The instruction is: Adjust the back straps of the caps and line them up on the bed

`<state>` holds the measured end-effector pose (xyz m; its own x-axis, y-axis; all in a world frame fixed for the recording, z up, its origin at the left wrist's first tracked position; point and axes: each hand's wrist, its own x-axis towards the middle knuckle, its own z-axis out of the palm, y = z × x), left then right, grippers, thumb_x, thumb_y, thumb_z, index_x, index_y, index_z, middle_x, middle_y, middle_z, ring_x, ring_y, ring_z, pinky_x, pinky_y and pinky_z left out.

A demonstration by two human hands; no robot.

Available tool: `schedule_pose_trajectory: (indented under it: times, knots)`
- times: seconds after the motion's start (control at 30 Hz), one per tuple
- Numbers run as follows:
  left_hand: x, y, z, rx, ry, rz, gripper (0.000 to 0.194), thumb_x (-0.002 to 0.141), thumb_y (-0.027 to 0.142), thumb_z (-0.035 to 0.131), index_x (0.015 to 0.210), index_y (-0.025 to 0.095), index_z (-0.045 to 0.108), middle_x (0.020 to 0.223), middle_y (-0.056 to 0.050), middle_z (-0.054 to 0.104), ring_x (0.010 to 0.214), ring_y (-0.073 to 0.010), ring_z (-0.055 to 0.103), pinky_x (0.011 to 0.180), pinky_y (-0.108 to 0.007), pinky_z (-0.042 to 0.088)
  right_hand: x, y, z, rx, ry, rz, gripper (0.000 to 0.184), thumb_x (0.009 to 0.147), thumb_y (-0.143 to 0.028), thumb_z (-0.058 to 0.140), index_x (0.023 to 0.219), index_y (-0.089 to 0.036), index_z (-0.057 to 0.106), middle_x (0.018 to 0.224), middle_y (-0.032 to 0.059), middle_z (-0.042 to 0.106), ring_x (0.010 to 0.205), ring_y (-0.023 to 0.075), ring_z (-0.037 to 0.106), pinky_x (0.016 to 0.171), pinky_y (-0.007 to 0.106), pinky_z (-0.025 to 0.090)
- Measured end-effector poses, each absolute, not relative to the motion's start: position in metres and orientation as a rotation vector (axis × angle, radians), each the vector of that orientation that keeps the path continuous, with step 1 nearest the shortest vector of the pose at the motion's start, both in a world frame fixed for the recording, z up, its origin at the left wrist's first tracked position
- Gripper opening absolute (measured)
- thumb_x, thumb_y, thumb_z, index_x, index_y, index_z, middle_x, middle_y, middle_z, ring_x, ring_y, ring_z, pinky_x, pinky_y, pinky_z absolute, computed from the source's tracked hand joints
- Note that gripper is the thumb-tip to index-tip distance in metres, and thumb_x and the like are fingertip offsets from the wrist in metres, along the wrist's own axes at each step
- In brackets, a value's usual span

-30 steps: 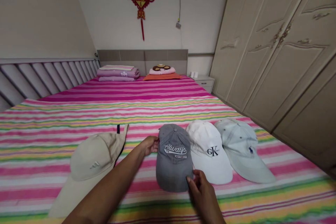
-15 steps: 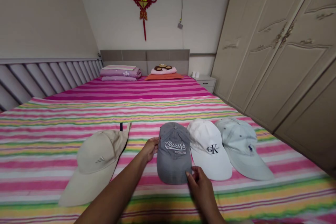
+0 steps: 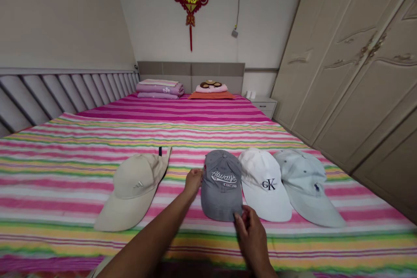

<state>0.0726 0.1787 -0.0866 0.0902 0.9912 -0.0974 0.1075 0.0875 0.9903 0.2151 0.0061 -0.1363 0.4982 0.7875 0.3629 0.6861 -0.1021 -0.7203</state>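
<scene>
On bedsheet [image 3: 65,195], left hand [image 3: 193,182], right hand [image 3: 251,234] spread at gray cap [image 3: 221,186]; white cap [image 3: 264,186] beside

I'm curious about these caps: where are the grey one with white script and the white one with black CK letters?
Grey fabric baseball cap [image 3: 221,202]: head view, point on the crown below the script.
White fabric baseball cap [image 3: 260,167]: head view, point on the crown above the CK letters.

gray ball cap [image 3: 221,186] | "Always" logo (white stitching) | brim toward camera | flat on striped bedsheet [image 3: 65,191]
</scene>
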Motion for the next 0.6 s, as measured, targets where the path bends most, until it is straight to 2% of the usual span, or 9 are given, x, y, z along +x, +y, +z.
schedule_pose_trajectory:
  times: [0.2, 0.37, 0.43, 0.6]
  knots:
    - [0.077, 0.175, -0.043, 1.987, 1.4, 1.101, 0.008, 0.063, 0.025, 0.057, 0.068, 0.019, 0.06, 0.077, -0.003, 0.059, 0.08, -0.0178, 0.052, 0.078, -0.032, 0.037, 0.213, 0.005, -0.147, -1.792, -1.285, 0.044, 0.044, 0.078, -0.049, 0.045, 0.103, -0.013, 0.05, 0.072, 0.0056, 0.059, 0.053, 0.0164, 0.056, 0.049, 0.027, 0.046]
    - [0.093, 0.178, -0.015, 2.458, 1.393, 0.979, 0.014, 0.059, 0.028, 0.063, 0.07, 0.019, 0.064, 0.078, -0.005, 0.06, 0.091, -0.0232, 0.05, 0.097, -0.042, 0.021, 0.212, 0.003, -0.15, -1.734, -1.403, -0.107, 0.043, 0.079, -0.046, 0.047, 0.104, -0.012, 0.048, 0.08, 0.0096, 0.063, 0.063, 0.0185, 0.061, 0.052, 0.027, 0.049]
    - [0.1, 0.181, -0.01, 2.571, 1.417, 0.936, 0.015, 0.063, 0.029, 0.06, 0.071, 0.019, 0.065, 0.079, -0.006, 0.06, 0.092, -0.0238, 0.049, 0.099, -0.045, 0.015, 0.211, 0.002, -0.149, -1.712, -1.446, -0.157, 0.041, 0.079, -0.045, 0.048, 0.104, -0.013, 0.048, 0.083, 0.0105, 0.063, 0.066, 0.0186, 0.062, 0.054, 0.026, 0.05]
    - [0.113, 0.189, -0.007, 2.767, 1.416, 0.822, 0.019, 0.067, 0.031, 0.056, 0.074, 0.017, 0.068, 0.078, -0.009, 0.06, 0.09, -0.0244, 0.05, 0.099, -0.047, 0.015, 0.209, 0.0, -0.147, -1.693, -1.482, -0.23, 0.039, 0.079, -0.044, 0.049, 0.104, -0.013, 0.048, 0.081, 0.0084, 0.063, 0.065, 0.0175, 0.062, 0.052, 0.025, 0.05]
